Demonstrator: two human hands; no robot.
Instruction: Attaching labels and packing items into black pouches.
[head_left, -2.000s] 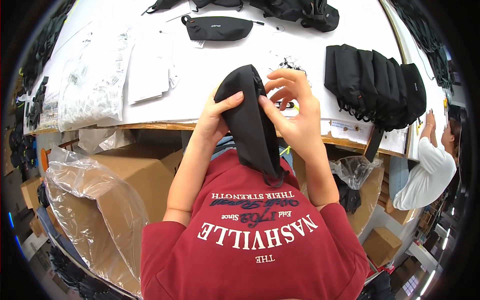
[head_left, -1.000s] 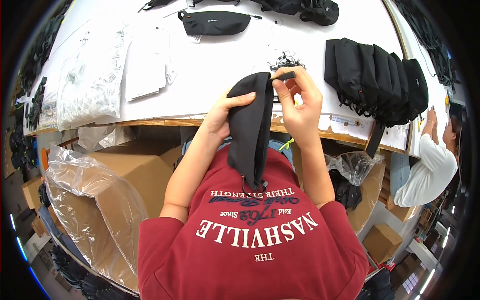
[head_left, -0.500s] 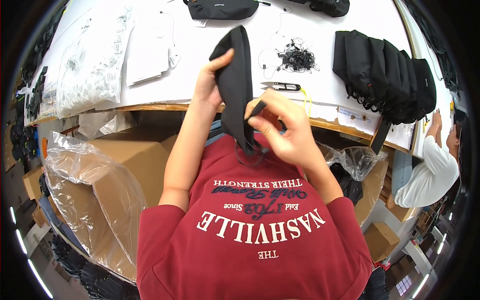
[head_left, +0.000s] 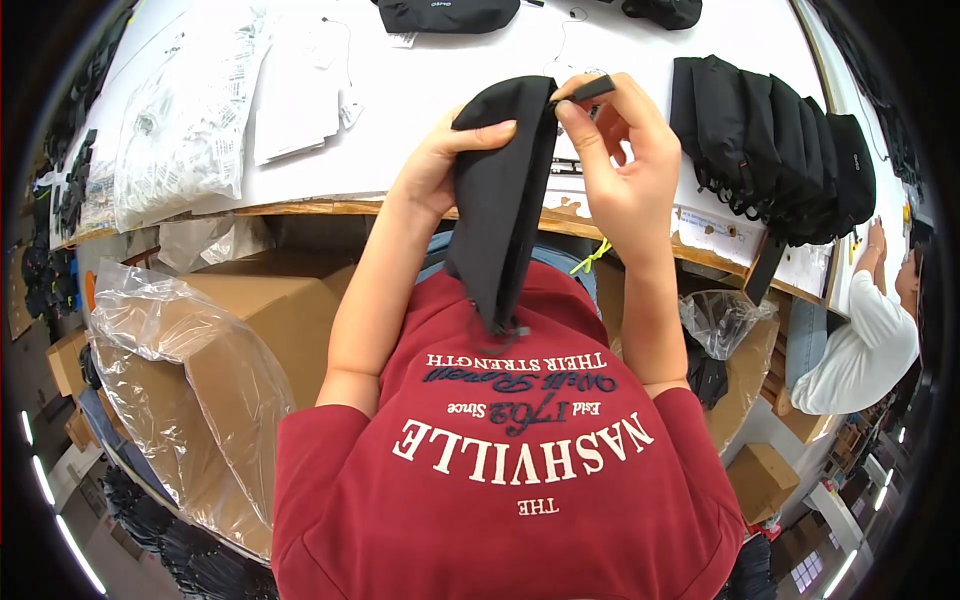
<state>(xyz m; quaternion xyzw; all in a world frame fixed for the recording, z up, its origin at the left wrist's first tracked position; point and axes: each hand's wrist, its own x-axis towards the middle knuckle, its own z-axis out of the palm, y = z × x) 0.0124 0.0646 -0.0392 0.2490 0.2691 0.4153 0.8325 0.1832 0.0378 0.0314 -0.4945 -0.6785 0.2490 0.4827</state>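
Across the near edge of the white-topped wooden bench (head_left: 390, 110), a long black fabric pouch (head_left: 490, 190) slants between two hands.
The pouch's upper end is over the bench, its lower end by the wearer's dark red shirt (head_left: 430, 520). The left hand (head_left: 432, 165) clamps its side, thumb across the face, other fingers mostly hidden; the right hand (head_left: 630, 165) pinches a small flat black tab (head_left: 592, 89) at the top corner. A firm left grip should keep the long edge taut, and pulling in line with it should avoid snagging.
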